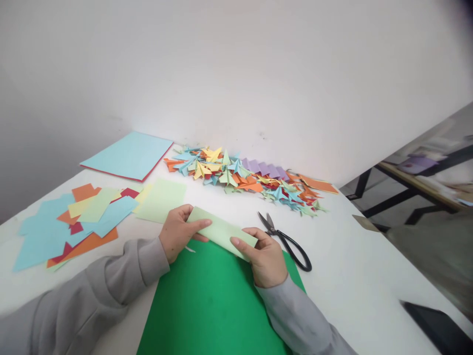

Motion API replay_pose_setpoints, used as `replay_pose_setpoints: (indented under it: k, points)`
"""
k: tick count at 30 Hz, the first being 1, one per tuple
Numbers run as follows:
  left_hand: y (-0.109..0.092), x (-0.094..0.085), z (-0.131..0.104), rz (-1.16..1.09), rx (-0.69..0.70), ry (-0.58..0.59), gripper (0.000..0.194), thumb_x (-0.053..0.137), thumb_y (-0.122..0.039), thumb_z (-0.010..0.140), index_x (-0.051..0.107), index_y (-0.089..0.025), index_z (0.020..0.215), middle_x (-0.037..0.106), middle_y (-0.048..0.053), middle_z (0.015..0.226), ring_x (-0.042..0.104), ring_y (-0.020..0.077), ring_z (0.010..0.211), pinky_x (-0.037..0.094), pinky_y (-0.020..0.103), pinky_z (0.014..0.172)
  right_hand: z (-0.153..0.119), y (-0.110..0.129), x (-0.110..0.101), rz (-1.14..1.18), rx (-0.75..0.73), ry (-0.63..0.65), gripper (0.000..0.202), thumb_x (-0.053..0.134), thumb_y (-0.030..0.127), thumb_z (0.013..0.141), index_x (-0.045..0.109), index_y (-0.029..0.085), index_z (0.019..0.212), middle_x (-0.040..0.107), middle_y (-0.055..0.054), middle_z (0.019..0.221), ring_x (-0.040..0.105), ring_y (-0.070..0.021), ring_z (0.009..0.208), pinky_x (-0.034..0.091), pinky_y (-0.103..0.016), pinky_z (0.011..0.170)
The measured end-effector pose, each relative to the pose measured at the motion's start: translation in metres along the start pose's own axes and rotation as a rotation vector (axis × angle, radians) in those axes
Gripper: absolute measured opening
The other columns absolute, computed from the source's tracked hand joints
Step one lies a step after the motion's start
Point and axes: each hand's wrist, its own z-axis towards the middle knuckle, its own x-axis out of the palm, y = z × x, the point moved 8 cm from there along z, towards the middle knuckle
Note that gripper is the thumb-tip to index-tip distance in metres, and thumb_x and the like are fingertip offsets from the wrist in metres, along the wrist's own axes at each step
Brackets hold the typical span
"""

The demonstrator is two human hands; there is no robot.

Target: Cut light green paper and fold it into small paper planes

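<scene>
A strip of pale green paper (pixel 219 229) is stretched between my two hands, above the top of a large green sheet (pixel 214 301). My left hand (pixel 181 231) pinches its left end, thumb on top and fingers underneath. At the other end, my right hand (pixel 268 254) grips the paper the same way. Whether the strip is folded or a single layer, I cannot tell. Black-handled scissors (pixel 295 249) lie just right of my right hand, blades slightly apart. A flat pale green sheet (pixel 162 201) rests behind my left hand.
Many small folded paper planes (pixel 225 170) lie piled along the wall. Loose coloured paper pieces (pixel 70 227) spread on the left, with a light blue stack (pixel 129 154) behind them. A dark flat object (pixel 439 325) sits at the right edge of the white table (pixel 347 276).
</scene>
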Motion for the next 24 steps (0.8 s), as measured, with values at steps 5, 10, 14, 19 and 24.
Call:
replay_pose_setpoints:
  k: [5, 10, 14, 19, 24]
  points:
    - [0.0009, -0.0012, 0.0016, 0.004, 0.003, -0.008, 0.031, 0.073, -0.029, 0.056, 0.059, -0.012, 0.078, 0.067, 0.003, 0.078, 0.063, 0.0158, 0.065, 0.055, 0.023, 0.047, -0.0003, 0.0007, 0.0015, -0.029, 0.0, 0.019, 0.031, 0.08, 0.028, 0.044, 0.061, 0.018, 0.067, 0.065, 0.0, 0.065, 0.054, -0.0129, 0.053, 0.042, -0.026, 0.05]
    - [0.002, -0.0026, 0.0026, 0.006, -0.007, -0.019, 0.032, 0.074, -0.029, 0.055, 0.059, -0.012, 0.078, 0.067, 0.003, 0.077, 0.063, 0.0154, 0.064, 0.055, 0.023, 0.046, -0.0009, 0.0008, 0.0026, -0.033, 0.011, 0.027, 0.031, 0.08, 0.027, 0.045, 0.061, 0.019, 0.068, 0.064, 0.002, 0.064, 0.053, -0.0119, 0.052, 0.041, -0.025, 0.049]
    - [0.0015, -0.0025, 0.003, 0.013, -0.005, -0.014, 0.031, 0.073, -0.028, 0.056, 0.059, -0.012, 0.077, 0.067, 0.003, 0.077, 0.063, 0.015, 0.064, 0.054, 0.022, 0.046, -0.0013, 0.0014, 0.0032, -0.035, 0.015, 0.026, 0.032, 0.08, 0.028, 0.044, 0.061, 0.019, 0.067, 0.064, 0.002, 0.064, 0.053, -0.0121, 0.052, 0.041, -0.025, 0.05]
    - [0.0004, -0.0024, 0.003, 0.017, 0.005, -0.01, 0.032, 0.073, -0.03, 0.056, 0.059, -0.012, 0.078, 0.067, 0.003, 0.078, 0.063, 0.0151, 0.065, 0.055, 0.023, 0.047, -0.0017, 0.0012, 0.0038, -0.037, 0.031, 0.018, 0.033, 0.081, 0.03, 0.042, 0.061, 0.018, 0.066, 0.062, 0.003, 0.058, 0.05, -0.011, 0.047, 0.039, -0.024, 0.045]
    - [-0.0014, -0.005, 0.0027, 0.03, 0.017, -0.032, 0.034, 0.074, -0.03, 0.054, 0.059, -0.012, 0.078, 0.066, 0.002, 0.078, 0.062, 0.014, 0.063, 0.055, 0.023, 0.047, -0.0009, 0.0005, 0.0052, 0.013, 0.039, 0.026, 0.033, 0.081, 0.03, 0.042, 0.062, 0.019, 0.067, 0.061, 0.004, 0.056, 0.048, -0.0095, 0.042, 0.037, -0.024, 0.042]
